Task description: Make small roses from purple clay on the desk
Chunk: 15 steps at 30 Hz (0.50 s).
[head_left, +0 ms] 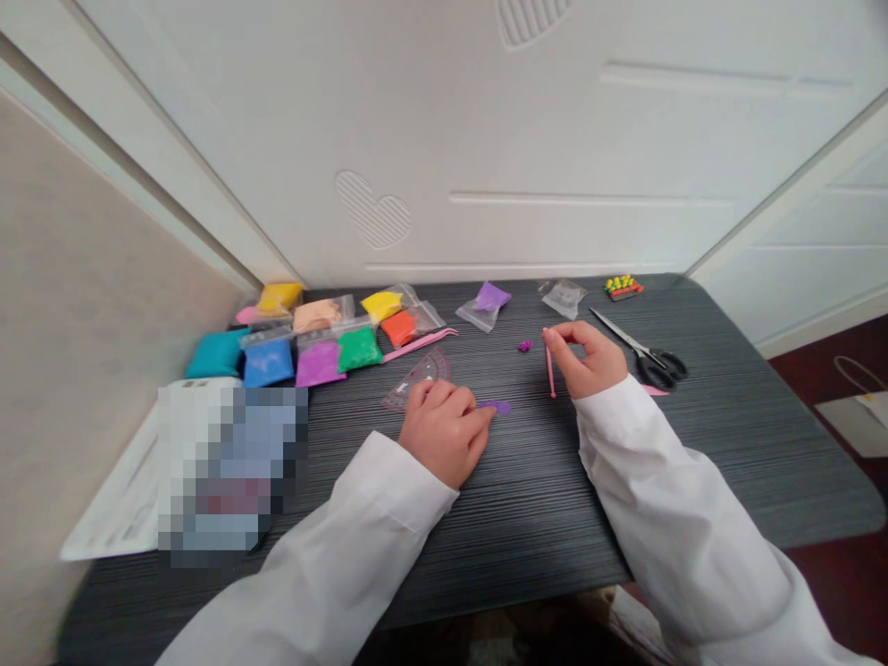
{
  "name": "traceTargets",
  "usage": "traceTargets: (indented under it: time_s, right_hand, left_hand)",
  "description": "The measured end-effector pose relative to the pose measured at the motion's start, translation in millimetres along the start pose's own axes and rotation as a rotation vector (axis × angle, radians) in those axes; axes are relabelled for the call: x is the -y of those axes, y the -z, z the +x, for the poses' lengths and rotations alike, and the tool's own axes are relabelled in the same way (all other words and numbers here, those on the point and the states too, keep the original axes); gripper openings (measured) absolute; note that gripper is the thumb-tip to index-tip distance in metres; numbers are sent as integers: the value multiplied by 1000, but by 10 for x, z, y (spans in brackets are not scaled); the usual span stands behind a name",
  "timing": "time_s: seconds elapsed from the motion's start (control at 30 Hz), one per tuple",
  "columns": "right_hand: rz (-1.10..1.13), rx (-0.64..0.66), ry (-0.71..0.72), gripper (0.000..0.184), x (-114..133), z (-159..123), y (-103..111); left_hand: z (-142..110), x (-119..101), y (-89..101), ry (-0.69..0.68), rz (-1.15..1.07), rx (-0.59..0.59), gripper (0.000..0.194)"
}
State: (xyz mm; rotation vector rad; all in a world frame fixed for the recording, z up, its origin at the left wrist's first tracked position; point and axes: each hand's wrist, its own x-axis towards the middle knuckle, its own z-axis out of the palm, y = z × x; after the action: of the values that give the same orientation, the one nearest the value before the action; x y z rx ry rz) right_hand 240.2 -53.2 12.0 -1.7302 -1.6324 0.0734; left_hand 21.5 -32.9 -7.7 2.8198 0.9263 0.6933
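My left hand [446, 425] rests on the dark striped table [728, 444] with its fingers curled, the fingertips pinching a small flat purple clay piece [498, 407]. My right hand [586, 356] is closed on a thin pink sculpting stick [550, 375], held upright with its tip on the table. A tiny purple clay bit [525, 346] lies just left of the stick. A clear pink protractor [416, 377] lies under and beyond my left hand.
Several bags of coloured clay [319, 338] lie at the back left, beside a pink flat tool [420, 343]. A purple clay bag [486, 303], an empty bag [563, 296], black scissors [648, 356] and a small colourful model [622, 287] sit at the back. A leaflet [117, 509] lies at left.
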Motion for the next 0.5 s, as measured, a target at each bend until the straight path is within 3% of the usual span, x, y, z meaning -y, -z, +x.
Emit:
traceTargets:
  time_s: [0.5]
  right_hand:
    - [-1, 31, 47, 23, 22, -7, -25]
  left_hand:
    - [21, 17, 15, -6, 33, 81, 23]
